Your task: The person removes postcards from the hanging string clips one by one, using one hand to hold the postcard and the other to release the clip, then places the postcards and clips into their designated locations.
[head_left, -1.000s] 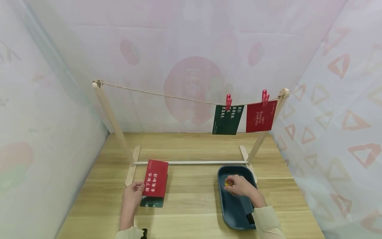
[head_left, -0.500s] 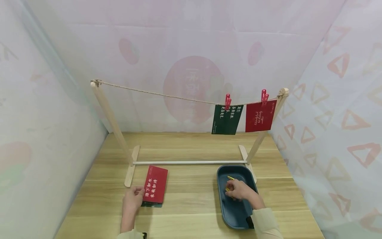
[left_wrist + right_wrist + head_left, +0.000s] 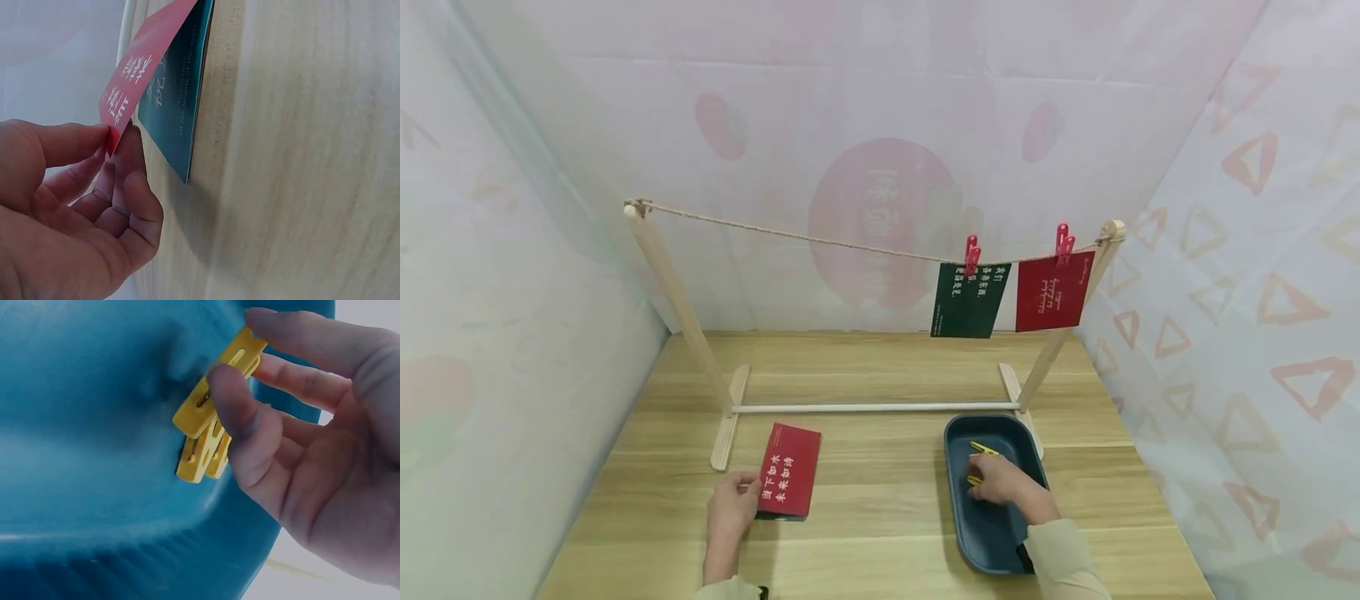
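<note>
My left hand [image 3: 734,503] pinches a red printed card [image 3: 792,468] at its near left corner, between thumb and fingers. Beneath that card lies a dark green card [image 3: 181,94], mostly covered in the head view; the left wrist view shows the red one tilted up above it. Over the dark blue tray [image 3: 961,533], my right hand [image 3: 1006,483] holds a yellow clothespin [image 3: 228,378] between thumb and fingers. A second yellow clothespin [image 3: 199,456] lies against the tray floor just below the held one.
Behind the hands stands a wooden frame [image 3: 673,292] with a twine line [image 3: 790,237] strung across. Red clothespins [image 3: 972,255] hold a green card [image 3: 970,304] and a red card [image 3: 1052,296] on its right part. A white rod [image 3: 872,408] joins the frame's feet.
The red card in my left hand has come down nearer the green card, covering more of it. My right hand has shifted slightly inside the tray, and a yellow clothespin beside it has come into view.
</note>
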A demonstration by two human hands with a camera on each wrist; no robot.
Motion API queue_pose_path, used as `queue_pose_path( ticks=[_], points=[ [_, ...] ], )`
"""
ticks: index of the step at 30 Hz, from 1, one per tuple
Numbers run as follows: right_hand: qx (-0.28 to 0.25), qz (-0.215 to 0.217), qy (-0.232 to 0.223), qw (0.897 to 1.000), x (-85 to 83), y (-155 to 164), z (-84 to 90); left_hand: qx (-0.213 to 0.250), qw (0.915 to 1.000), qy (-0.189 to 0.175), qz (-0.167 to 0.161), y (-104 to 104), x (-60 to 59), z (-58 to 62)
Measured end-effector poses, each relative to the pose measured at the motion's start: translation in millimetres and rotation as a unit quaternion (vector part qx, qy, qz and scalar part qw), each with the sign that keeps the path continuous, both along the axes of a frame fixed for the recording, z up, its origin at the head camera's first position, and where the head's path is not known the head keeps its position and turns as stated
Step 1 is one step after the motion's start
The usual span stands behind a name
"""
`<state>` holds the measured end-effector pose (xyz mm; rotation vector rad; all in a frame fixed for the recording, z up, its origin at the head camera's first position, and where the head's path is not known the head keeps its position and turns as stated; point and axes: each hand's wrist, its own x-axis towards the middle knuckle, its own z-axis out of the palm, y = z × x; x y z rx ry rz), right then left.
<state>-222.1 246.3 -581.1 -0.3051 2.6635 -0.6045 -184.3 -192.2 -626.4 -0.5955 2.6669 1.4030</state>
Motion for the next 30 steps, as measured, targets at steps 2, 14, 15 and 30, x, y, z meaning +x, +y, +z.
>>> queue_pose_path(
  ticks=[2, 14, 15, 30],
  points=[
    [0.014, 0.004, 0.001, 1.000, -1.5, -1.9, -0.1, -0.006, 1.0000, -0.006, -0.001, -0.8, 0.6, -1.9],
    [0.018, -0.001, -0.017, 1.000, -4.8, -1.2, 1.3, -0.047, 0.9988, -0.009, 0.005, -4.4, 1.3, -9.0],
    [0.021, 0.001, -0.016, 1.000, -4.6, -0.8, 0.8, -0.051, 0.9986, -0.010, 0.006, -4.6, 1.3, -9.8],
    [0.056, 0.007, 0.008, 0.998, -0.7, -1.8, 1.4, -0.068, 0.9970, -0.008, 0.037, -4.2, -0.8, -19.9]
  ],
)
